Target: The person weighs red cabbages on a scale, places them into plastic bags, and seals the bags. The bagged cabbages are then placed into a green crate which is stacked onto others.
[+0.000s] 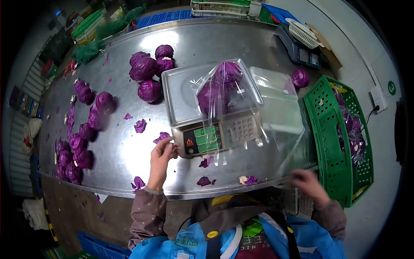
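Note:
Two purple cabbages (213, 97) lie in a clear plastic bag on the metal tray of a scale (183, 99). The bag's loose end hangs down over the keypad and the lit green display (206, 139). My left hand (162, 162) is at the lower left corner of the scale, fingers bent and partly spread, with nothing seen in it. Near the table's front edge, beside the green crate, my right hand (308, 184) is curled and blurred; whether it holds anything cannot be made out. A stack of clear bags (278, 101) lies right of the scale.
Several loose cabbages (144, 69) stand behind and left of the scale, with more (82, 157) at the far left. Leaf scraps (140, 126) dot the metal table. A green crate (330, 142) with bagged cabbages stands at right. Another scale (302, 52) is at the back right.

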`<state>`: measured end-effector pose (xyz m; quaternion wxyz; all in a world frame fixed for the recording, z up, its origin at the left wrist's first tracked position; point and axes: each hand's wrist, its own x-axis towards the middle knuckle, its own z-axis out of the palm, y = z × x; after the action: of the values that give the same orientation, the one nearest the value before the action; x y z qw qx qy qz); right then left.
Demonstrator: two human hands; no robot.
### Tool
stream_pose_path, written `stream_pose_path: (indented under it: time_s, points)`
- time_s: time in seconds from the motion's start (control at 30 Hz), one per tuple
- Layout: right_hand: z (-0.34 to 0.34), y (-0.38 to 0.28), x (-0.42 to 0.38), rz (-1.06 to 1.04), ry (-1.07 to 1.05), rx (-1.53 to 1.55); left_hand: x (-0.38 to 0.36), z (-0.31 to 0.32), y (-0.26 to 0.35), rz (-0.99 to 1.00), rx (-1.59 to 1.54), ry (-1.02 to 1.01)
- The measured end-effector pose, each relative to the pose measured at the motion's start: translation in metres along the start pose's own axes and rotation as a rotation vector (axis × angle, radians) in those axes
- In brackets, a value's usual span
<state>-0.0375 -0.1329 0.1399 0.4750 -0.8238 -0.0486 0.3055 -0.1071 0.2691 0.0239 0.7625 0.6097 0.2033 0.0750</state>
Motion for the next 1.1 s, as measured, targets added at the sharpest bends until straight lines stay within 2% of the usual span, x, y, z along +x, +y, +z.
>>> stream_pose_path:
  time_s: [0.03, 0.07, 0.1, 0.17, 0.23, 0.3, 0.37, 0.43, 0.5, 0.57, 0.63, 0.77, 0.83, 0.9, 0.97, 1.03, 1.07, 1.1]
  points:
    - [-0.002, 0.057, 0.017, -0.177, -0.091, -0.777, 0.003, 0.005, -0.009, 0.128, 0.155, 0.135]
    - [-0.013, 0.096, 0.023, -0.355, -0.179, -1.561, 0.006, 0.012, -0.014, 0.219, 0.285, 0.17]
    - [-0.013, 0.079, 0.03, -0.36, -0.176, -1.568, 0.004, 0.024, -0.011, 0.284, 0.373, 0.164]
    - [-0.011, 0.026, 0.055, -0.315, 0.185, -0.697, 0.008, 0.046, -0.018, 0.515, 0.491, 0.208]
    - [-0.018, 0.007, 0.094, -0.816, 0.436, -0.881, 0.012, 0.06, -0.018, 0.557, 0.596, 0.22]
    - [-0.014, -0.031, 0.116, -0.568, 0.33, -0.557, 0.013, 0.071, -0.017, 0.567, 0.682, 0.272]
    - [-0.009, -0.059, 0.141, -0.823, 0.325, -0.641, 0.018, 0.078, -0.022, 0.594, 0.704, 0.28]
    - [0.0, -0.091, 0.155, -1.036, 0.292, -0.77, 0.026, 0.088, -0.022, 0.661, 0.878, 0.318]
    - [0.008, -0.109, 0.173, -1.126, 0.248, -0.858, 0.034, 0.095, -0.025, 0.666, 0.828, 0.282]
    - [0.015, -0.118, 0.186, -1.212, 0.199, -0.953, 0.043, 0.103, -0.026, 0.768, 0.715, 0.217]
    - [0.021, -0.122, 0.2, -1.314, 0.058, -0.953, 0.048, 0.108, -0.023, 0.77, 0.694, 0.227]
    - [0.033, -0.126, 0.217, -1.407, 0.021, -0.824, 0.049, 0.111, -0.013, 0.795, 0.652, 0.272]
    - [0.037, -0.126, 0.224, -1.407, -0.035, -0.769, 0.049, 0.107, -0.01, 0.699, 0.617, 0.192]
    - [0.036, -0.126, 0.23, -1.409, -0.077, -0.722, 0.055, 0.102, -0.003, 0.729, 0.617, 0.188]
    - [0.034, -0.126, 0.232, -1.062, 0.02, -0.283, 0.066, 0.095, 0.016, 0.779, 0.664, 0.089]
    - [0.017, -0.147, 0.219, -0.932, 0.152, -0.046, 0.068, 0.092, 0.046, 0.753, 0.401, 0.125]
    - [0.012, -0.155, 0.205, -0.936, 0.16, -0.045, 0.068, 0.087, 0.067, 0.821, 0.418, 0.153]
    - [0.011, -0.16, 0.188, -0.918, 0.172, 0.102, 0.075, 0.074, 0.085, 0.927, 0.487, 0.091]
